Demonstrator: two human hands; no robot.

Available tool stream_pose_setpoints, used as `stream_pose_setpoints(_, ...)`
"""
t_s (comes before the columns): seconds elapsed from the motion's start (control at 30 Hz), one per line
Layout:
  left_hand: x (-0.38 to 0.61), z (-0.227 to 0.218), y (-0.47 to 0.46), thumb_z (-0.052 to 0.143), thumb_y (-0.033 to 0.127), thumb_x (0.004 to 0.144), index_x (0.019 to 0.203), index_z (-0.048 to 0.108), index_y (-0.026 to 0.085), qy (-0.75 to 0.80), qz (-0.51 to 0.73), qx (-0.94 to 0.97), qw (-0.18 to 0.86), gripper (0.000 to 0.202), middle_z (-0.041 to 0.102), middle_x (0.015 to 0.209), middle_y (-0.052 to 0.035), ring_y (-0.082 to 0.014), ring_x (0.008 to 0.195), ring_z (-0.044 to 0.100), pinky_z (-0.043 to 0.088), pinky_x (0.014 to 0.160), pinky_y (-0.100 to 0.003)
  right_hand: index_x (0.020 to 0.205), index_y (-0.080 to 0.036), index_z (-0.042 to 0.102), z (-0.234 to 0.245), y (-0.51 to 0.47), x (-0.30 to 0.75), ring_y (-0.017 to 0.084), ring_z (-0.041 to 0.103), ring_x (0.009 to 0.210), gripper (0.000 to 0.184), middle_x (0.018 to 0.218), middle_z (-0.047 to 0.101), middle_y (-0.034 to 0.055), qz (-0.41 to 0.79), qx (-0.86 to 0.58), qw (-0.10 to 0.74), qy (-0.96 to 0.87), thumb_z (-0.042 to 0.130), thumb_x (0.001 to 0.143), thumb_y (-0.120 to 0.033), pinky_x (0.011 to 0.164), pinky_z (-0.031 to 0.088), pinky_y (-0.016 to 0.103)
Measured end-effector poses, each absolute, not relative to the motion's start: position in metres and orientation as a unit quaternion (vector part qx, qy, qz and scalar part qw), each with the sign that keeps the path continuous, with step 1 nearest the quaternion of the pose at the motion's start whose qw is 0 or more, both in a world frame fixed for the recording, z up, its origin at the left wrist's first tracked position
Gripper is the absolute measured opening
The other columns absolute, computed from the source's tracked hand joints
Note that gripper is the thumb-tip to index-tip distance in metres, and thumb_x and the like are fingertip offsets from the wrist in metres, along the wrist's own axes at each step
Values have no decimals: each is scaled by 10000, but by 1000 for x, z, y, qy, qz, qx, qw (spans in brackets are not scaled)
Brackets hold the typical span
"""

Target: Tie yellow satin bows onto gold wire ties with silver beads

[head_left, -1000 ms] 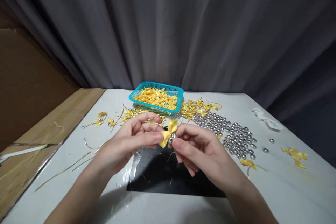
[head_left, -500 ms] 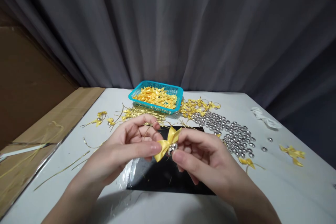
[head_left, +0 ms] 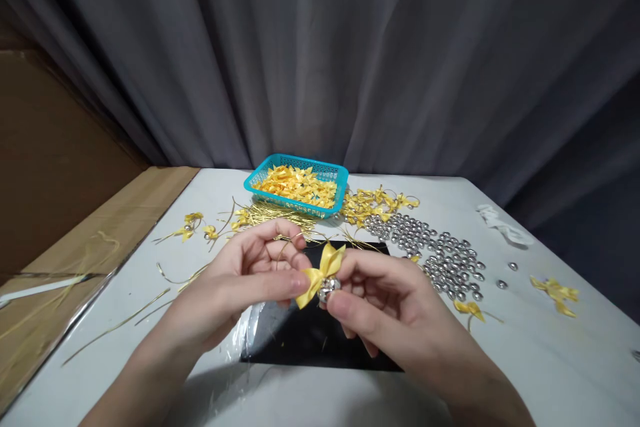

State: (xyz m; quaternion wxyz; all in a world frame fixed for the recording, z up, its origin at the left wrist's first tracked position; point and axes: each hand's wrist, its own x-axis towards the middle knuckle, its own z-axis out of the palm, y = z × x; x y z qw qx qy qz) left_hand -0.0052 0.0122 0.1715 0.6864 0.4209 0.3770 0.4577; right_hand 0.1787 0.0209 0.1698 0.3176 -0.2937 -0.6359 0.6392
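Observation:
A yellow ribbon bow [head_left: 331,260] is held up between my two hands, over a black sheet [head_left: 290,337]. My left hand [head_left: 245,283] pinches the bow's left loop between thumb and fingers, and a thin gold cord curves by its fingertips. At the bow's middle sits a small silver bell [head_left: 329,289]. My right hand [head_left: 390,297] grips the bell with thumb and forefinger, its other fingers curled beneath. The fingers hide part of the bell and cord.
A turquoise basket [head_left: 337,209] of yellow bows stands at the back, with gold cords [head_left: 280,217] before it. Silver bells [head_left: 450,263] and corded bows [head_left: 373,203] lie to its right. Crumpled white material [head_left: 505,227] lies far right; cardboard [head_left: 125,213] borders the left.
The bell has turned slightly between my right fingers. Both hands keep nearly the same place and hold on the bow and bell.

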Motion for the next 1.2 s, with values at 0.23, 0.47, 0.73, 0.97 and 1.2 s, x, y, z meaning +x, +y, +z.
stream_pose_setpoints(0.23,-5,173,13,765,166,667,837,586,170,364,465,436,679,247,640,656,40,-35,530,541,443,480,-83,769,-158,498,170,22,182,31,409,533,221,623,442,-43,634,-293,308,-646,544,873,-348,471,337,159)
stream_pose_setpoints(0.47,-5,174,13,754,143,678,806,575,171,366,471,432,677,222,637,658,39,-36,528,552,434,462,-77,781,-157,496,173,24,182,43,433,557,207,639,446,-34,628,-309,285,-655,524,877,-338,468,340,161)
stream_pose_setpoints(0.73,-4,172,14,771,166,661,810,573,164,365,474,435,673,247,620,655,40,-30,522,524,441,467,-79,749,-163,499,169,22,178,17,357,507,164,602,395,-64,637,-300,308,-640,592,834,-268,448,310,142)
stream_pose_setpoints(0.97,-5,171,13,757,149,679,804,557,168,360,466,445,675,236,640,657,33,-32,531,535,434,469,-73,759,-158,497,171,21,180,28,385,515,198,610,421,-50,631,-306,298,-648,556,856,-321,449,311,158)
stream_pose_setpoints(1.2,-7,169,11,746,135,700,821,529,180,357,457,463,670,252,615,680,55,-17,552,536,424,482,-53,788,-150,503,172,21,184,45,422,562,209,632,431,-34,646,-292,275,-649,518,878,-338,465,321,162)
